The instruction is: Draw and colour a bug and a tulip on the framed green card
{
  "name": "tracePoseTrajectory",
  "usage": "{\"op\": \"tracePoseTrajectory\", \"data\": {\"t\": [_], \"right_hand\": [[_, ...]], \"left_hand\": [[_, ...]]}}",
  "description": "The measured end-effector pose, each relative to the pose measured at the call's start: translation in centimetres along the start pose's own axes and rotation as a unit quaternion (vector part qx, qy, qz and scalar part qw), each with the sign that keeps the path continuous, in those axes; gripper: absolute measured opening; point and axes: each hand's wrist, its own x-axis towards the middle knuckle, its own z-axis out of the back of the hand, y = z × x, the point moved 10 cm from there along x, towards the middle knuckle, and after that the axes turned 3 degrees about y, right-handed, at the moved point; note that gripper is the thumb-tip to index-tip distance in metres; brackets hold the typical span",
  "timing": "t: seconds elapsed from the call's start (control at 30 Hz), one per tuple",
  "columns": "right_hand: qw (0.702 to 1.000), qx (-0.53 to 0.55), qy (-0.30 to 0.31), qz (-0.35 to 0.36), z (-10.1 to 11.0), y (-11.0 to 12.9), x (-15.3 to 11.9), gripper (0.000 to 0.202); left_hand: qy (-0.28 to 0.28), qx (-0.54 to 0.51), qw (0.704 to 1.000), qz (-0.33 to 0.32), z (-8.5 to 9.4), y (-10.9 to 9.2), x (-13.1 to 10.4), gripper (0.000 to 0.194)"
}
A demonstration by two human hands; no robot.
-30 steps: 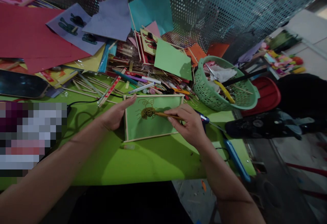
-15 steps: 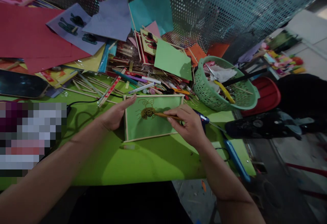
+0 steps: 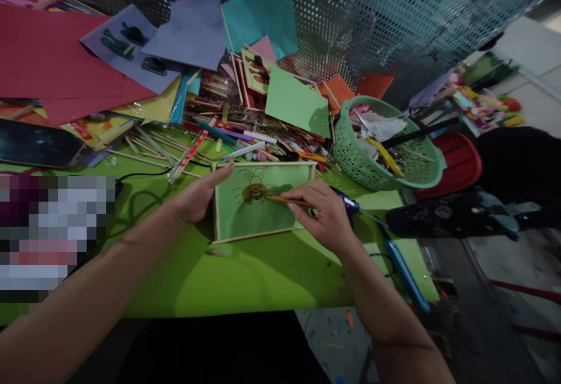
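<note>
Pen pinched in grip of right hand, tip at bug drawing on framed green card, just left of grip. Left hand holds card's left edge, thumb uppermost. Drawing apparently in hand; further stroke would call for steady card.

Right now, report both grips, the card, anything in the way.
Left grip on card, left edge. Right grip holding brown tool, tip at bug drawing. That grip hides part of card.

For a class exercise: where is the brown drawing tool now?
In the head view, near centre, the brown drawing tool is in the right hand, tip at the bug drawing on the green card.
</note>
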Motion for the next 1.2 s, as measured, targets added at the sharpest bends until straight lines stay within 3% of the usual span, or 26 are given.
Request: {"op": "tracePoseTrajectory", "data": {"t": [1.2], "right_hand": [[1.0,-0.005,0.006,0.001,-0.15,0.02,0.04,0.016]], "left_hand": [[0.007,0.01,1.0,-0.005,-0.33,-0.24,0.02,0.057]]}}
